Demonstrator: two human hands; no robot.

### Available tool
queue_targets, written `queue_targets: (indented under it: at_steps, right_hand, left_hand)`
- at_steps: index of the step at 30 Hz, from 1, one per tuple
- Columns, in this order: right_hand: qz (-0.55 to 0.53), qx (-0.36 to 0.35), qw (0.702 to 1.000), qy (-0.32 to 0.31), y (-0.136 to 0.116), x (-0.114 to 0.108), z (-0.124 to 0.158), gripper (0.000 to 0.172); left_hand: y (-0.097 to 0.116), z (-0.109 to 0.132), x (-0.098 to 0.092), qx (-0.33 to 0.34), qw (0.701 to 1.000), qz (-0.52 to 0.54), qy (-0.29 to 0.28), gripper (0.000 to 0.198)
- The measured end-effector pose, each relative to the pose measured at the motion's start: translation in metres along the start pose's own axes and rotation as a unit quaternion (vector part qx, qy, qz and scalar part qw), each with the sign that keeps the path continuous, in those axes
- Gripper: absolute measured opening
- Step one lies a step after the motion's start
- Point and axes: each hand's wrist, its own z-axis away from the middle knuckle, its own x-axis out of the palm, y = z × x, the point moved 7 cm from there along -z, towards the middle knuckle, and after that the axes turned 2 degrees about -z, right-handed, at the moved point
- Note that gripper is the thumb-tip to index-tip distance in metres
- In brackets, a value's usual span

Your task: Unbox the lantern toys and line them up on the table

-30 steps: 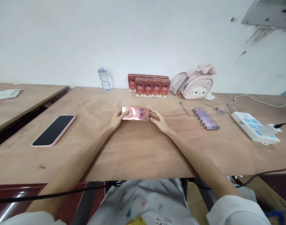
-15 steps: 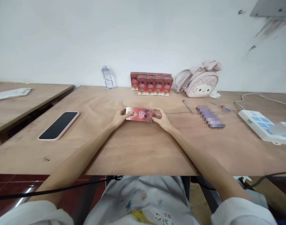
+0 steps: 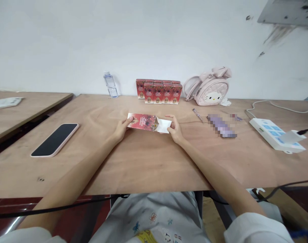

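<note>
A red printed carton [image 3: 142,121] lies sideways above the middle of the table, its right end open. My left hand [image 3: 122,128] is closed on the carton's left end, thumb on the upper face. Out of the open end sticks a plain white piece [image 3: 164,125], either an inner packet or a tray; I cannot tell which. My right hand [image 3: 176,129] pinches the right end of this white piece with the thumb, while a forefinger stretches out above it. Whatever else is inside the carton is hidden.
Several matching red cartons [image 3: 158,92] stand in rows by the wall. A clear bottle [image 3: 111,85] is left of them, a pink cat-face bag [image 3: 212,91] right. Phones [image 3: 55,140] [image 3: 221,126] lie on both sides. Further right are a pen [image 3: 197,115] and a white power strip [image 3: 276,135].
The carton's right end has come open, and the white piece now shows between my hands. My right hand has shifted its hold from the carton to the white piece; my hands are further apart.
</note>
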Motion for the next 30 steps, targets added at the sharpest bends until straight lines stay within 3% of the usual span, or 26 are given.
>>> queue_targets:
  at_steps: [3,10,16,22,26,30]
  right_hand:
    - [0.031,0.002,0.999,0.008,0.005,-0.001,-0.001,0.049]
    - [0.108,-0.005,0.989,0.102,0.012,-0.014,-0.003,0.021]
    - [0.101,-0.015,0.995,0.014,-0.001,0.004,0.000,0.023]
    - [0.144,0.006,0.990,0.009,0.004,0.006,-0.002,0.039]
    - [0.138,0.009,0.990,0.008,0.009,0.005,-0.003,0.028]
    - [0.109,0.019,0.994,0.020,0.016,0.003,-0.006,0.029]
  left_hand:
    - [-0.005,-0.004,-0.002,-0.012,1.000,0.023,-0.006,0.057]
    - [-0.001,-0.001,-0.004,-0.014,0.999,0.020,0.020,0.062]
    - [0.000,0.000,-0.004,-0.017,0.999,0.017,0.037,0.062]
    - [-0.002,-0.001,-0.005,-0.010,0.999,0.008,0.043,0.062]
    - [0.000,0.000,-0.004,0.001,1.000,0.003,0.029,0.061]
    - [0.002,0.001,-0.001,0.014,1.000,0.018,0.007,0.064]
